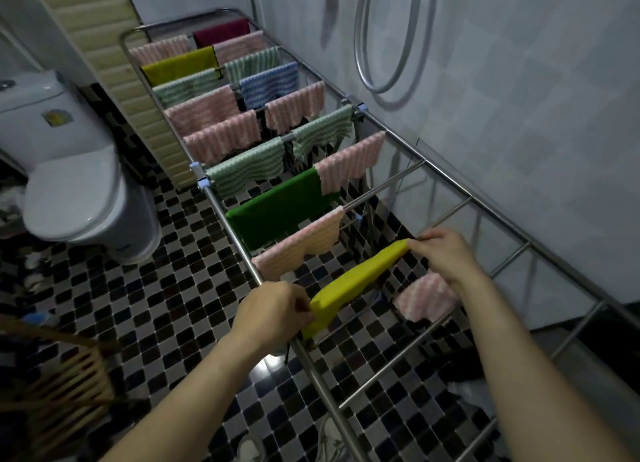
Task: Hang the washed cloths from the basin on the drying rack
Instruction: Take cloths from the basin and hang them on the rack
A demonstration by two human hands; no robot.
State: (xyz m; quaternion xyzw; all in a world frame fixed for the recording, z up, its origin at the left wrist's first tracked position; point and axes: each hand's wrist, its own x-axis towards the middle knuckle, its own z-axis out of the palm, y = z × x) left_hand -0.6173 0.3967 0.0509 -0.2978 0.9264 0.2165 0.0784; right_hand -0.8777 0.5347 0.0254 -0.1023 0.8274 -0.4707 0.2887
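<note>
Both bare forearms reach in from the lower edge towards the near end of the long stainless-steel drying rack (320,389). Between the hands a plain yellow cloth (356,278) is stretched in a narrow band, slanting from lower left to upper right along the line of one cross-rung; whether it already rests on that rung cannot be told.

The left hand (273,312) is held back-up beside the rack's left rail, its fingers curled and pinching the cloth's nearer end. The right hand (443,254) is farther out, wrist bent, with fingers and thumb closed on the cloth's far end. Its wrist passes above a pink striped fleecy cloth (426,299) draped on the rack's right side.

Just beyond the yellow cloth, another pink striped cloth (301,247) hangs over the next rung, then a plain dark green cloth (277,212). More striped pink, green and blue cloths fill the rungs farther back.

A white toilet (69,184) with its lid down stands left of the rack on the black-and-white chequered tile floor (173,306). A grey shower hose (391,46) loops on the tiled wall to the right
</note>
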